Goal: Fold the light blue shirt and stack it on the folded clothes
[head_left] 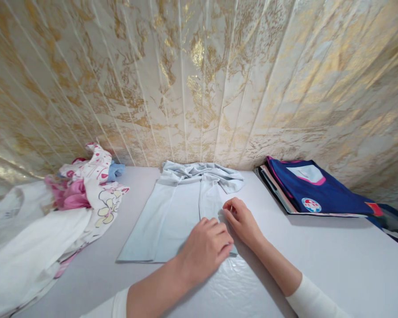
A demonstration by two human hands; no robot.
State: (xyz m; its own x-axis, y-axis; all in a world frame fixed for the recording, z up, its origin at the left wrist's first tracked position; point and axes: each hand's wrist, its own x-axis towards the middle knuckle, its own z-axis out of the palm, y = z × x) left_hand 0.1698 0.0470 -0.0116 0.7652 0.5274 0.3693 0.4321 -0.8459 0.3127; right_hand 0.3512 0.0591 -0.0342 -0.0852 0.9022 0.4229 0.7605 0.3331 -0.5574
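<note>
A pale blue garment [172, 221] lies spread on the table in front of me, its lower part smooth and its far end bunched in wrinkles. One strip along its right side is folded inward over the rest. My left hand [207, 247] is across the lower right part of this garment, fingers curled together at its edge; the fingertips are partly hidden. Just beyond it, my right hand [242, 221] is beside the garment's right edge. Its fingers are loosely bent, with the thumb apart from them and nothing visible between.
A loose heap of white and pink clothes [86, 207] lies at the left. Toward the back right is a stack of folded clothes topped by a dark blue piece [334, 190]. A gold-patterned curtain [199, 88] hangs behind the white table [318, 256].
</note>
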